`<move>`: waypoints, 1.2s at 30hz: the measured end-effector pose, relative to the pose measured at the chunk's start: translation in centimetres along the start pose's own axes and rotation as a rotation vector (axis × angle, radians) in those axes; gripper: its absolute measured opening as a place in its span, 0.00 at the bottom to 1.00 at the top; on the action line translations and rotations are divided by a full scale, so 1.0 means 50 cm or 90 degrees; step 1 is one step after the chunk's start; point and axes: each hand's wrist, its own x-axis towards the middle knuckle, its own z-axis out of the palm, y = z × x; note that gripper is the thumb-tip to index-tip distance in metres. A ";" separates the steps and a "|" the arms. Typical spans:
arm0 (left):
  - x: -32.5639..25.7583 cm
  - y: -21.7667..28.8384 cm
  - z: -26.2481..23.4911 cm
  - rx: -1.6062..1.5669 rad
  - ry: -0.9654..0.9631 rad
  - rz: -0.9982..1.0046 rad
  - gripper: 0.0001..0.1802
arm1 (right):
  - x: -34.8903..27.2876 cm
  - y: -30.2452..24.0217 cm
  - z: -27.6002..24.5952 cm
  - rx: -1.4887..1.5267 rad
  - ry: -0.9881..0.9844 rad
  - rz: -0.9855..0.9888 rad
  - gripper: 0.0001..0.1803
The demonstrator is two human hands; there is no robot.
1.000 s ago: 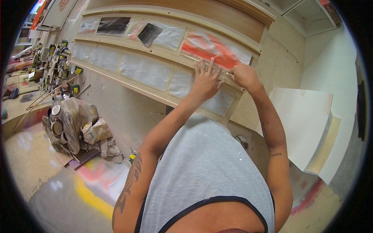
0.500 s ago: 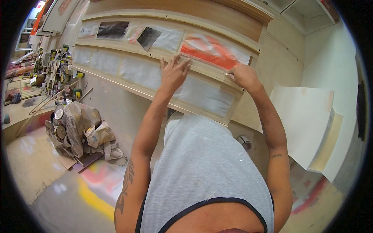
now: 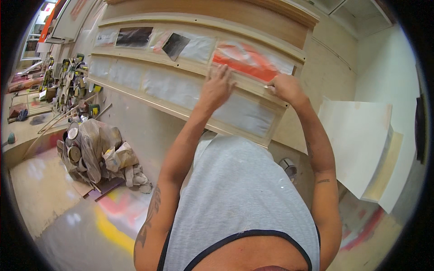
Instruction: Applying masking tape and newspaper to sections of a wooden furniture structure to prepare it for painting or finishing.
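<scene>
Wooden frame [image 3: 192, 68] is occupying the top of the view, its far edge running out of the picture; its long axis is slanting from upper left to lower right. White sheeting [image 3: 167, 86] is filling the lower row of recesses, the left forearm covering part of it. Red-and-white sheet [image 3: 246, 67] is lying in the right-hand recess of the row above, its long axis following the frame's, its lower right end partly hidden by fingers. Right hand [image 3: 287, 88] is curling closed at that end, thumb drawing against index finger; what is sitting between them cannot be made out. Left hand [image 3: 218, 86] is resting on the rail just below the sheet's left end, grasping nothing visible, fingers loosely bent. Dark rectangle [image 3: 134, 37] is lying farther left, a smaller dark piece [image 3: 176, 46] sitting askew between it and the sheet.
</scene>
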 end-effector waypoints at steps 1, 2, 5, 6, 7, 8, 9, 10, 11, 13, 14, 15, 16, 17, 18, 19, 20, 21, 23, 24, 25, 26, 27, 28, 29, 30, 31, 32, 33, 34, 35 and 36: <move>-0.004 0.006 0.000 0.001 0.000 -0.003 0.27 | -0.002 0.003 -0.001 0.022 0.008 -0.003 0.11; -0.008 0.009 0.000 -0.002 0.002 -0.023 0.27 | -0.001 0.005 -0.001 0.043 0.017 -0.006 0.10; -0.003 -0.010 -0.017 0.003 -0.017 -0.070 0.27 | -0.001 0.009 0.010 0.037 0.028 -0.006 0.11; -0.002 -0.027 -0.025 0.013 -0.034 -0.102 0.27 | -0.001 0.009 0.009 0.037 0.027 -0.005 0.11; -0.001 -0.048 -0.024 0.025 -0.017 -0.113 0.27 | 0.000 0.007 0.007 0.034 0.023 -0.005 0.11; -0.007 -0.061 -0.020 0.025 -0.017 -0.111 0.27 | 0.000 0.006 0.005 0.033 0.018 -0.003 0.11; -0.005 -0.068 -0.028 0.047 -0.043 -0.110 0.27 | 0.000 0.004 0.003 0.035 0.019 0.000 0.11; -0.002 -0.071 -0.035 0.069 -0.069 -0.107 0.27 | -0.001 0.003 0.001 0.036 0.019 0.005 0.12; -0.003 -0.074 -0.032 0.070 -0.070 -0.102 0.27 | -0.002 0.002 0.000 0.039 0.018 0.010 0.12; -0.003 -0.077 -0.024 0.095 -0.060 -0.137 0.27 | -0.003 0.002 -0.001 0.048 0.011 0.018 0.12; -0.003 -0.076 -0.018 0.095 -0.061 -0.130 0.27 | -0.003 0.002 -0.002 0.056 0.001 0.022 0.12; -0.004 -0.068 -0.016 0.110 -0.058 -0.146 0.27 | -0.003 0.001 -0.003 0.058 0.003 0.028 0.12; -0.002 -0.060 -0.013 0.124 -0.055 -0.161 0.28 | -0.003 -0.001 -0.006 0.050 -0.007 0.035 0.12; 0.003 -0.052 -0.009 0.122 -0.056 -0.155 0.28 | -0.002 -0.002 -0.008 0.043 -0.018 0.043 0.12; 0.007 -0.041 -0.006 0.124 -0.049 -0.166 0.28 | 0.000 -0.003 -0.008 0.043 -0.017 0.047 0.12; 0.011 -0.029 -0.001 0.126 -0.041 -0.177 0.28 | 0.002 -0.004 -0.006 0.040 -0.016 0.040 0.12; 0.017 -0.016 0.005 0.123 -0.041 -0.175 0.28 | 0.003 -0.003 -0.004 0.036 -0.015 0.032 0.12; 0.025 0.000 0.011 0.116 -0.058 -0.128 0.30 | 0.005 -0.001 -0.005 0.034 -0.015 0.032 0.12; 0.034 0.044 0.022 0.109 -0.075 -0.083 0.31 | 0.009 0.000 -0.006 0.000 -0.034 0.031 0.12; 0.034 0.078 0.026 0.066 -0.091 0.002 0.31 | 0.009 0.001 -0.007 -0.001 -0.036 0.030 0.12; 0.032 0.103 0.033 0.024 -0.106 0.086 0.32 | 0.007 0.001 -0.012 0.000 -0.037 0.022 0.13; 0.032 0.123 0.039 0.022 -0.105 0.083 0.32 | 0.007 0.000 -0.015 0.000 -0.039 0.015 0.14; 0.031 0.141 0.049 0.003 -0.098 0.113 0.32 | 0.007 0.001 -0.014 -0.002 -0.041 0.016 0.14; 0.030 0.150 0.056 -0.016 -0.091 0.142 0.32 | 0.008 0.002 -0.012 -0.011 -0.046 0.021 0.15; 0.029 0.151 0.060 -0.017 -0.089 0.136 0.32 | 0.008 0.003 -0.012 -0.020 -0.051 0.026 0.17; 0.028 0.146 0.065 -0.019 -0.089 0.134 0.32 | 0.008 -0.001 -0.015 -0.022 -0.054 0.026 0.17; 0.027 0.137 0.069 -0.031 -0.084 0.142 0.31 | 0.007 -0.008 -0.023 -0.018 -0.060 0.024 0.18; 0.025 0.131 0.073 -0.042 -0.080 0.151 0.31 | 0.007 -0.011 -0.027 -0.015 -0.066 0.022 0.20; 0.027 0.134 0.067 -0.044 -0.080 0.151 0.31 | 0.007 -0.008 -0.025 -0.016 -0.067 0.023 0.20; 0.028 0.138 0.060 -0.046 -0.083 0.154 0.30 | 0.007 -0.003 -0.022 -0.024 -0.062 0.019 0.19; 0.031 0.142 0.054 -0.049 -0.087 0.159 0.29 | 0.007 0.002 -0.020 -0.032 -0.056 0.015 0.18; 0.030 0.142 0.052 -0.049 -0.086 0.158 0.29 | 0.007 0.003 -0.019 -0.032 -0.056 0.014 0.18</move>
